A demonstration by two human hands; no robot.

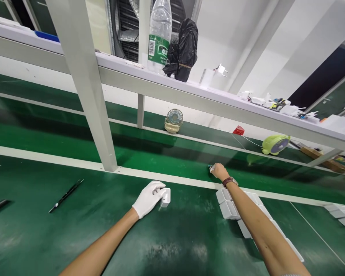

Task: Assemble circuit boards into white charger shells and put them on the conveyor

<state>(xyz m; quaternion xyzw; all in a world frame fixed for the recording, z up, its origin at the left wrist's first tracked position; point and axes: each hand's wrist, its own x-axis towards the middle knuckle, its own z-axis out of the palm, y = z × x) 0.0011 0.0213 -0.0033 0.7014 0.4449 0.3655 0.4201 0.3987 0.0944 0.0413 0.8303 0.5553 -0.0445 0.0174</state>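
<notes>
Both arms reach forward over a green workbench [46, 230]. The left arm comes in from the lower left, bare to the wrist, forearm low over the bench. Its left hand [148, 198] wears a white glove. The fingers curl down over the top and side of a small white plastic block [166, 197] that stands on the bench just in front of a white dividing strip; the hand grips it loosely, palm down.

The right arm stretches farther, nearly straight, with a wristwatch [229, 181] on it. The bare right hand [218, 171] rests at the near edge of the green conveyor belt [161, 153], fingers bunched together against a tiny greenish part [211, 167]. Whether it actually pinches that part is unclear.

Rows of white blocks [228, 209] lie under the right forearm. A thin black strip [66, 195] lies well to the left.
</notes>
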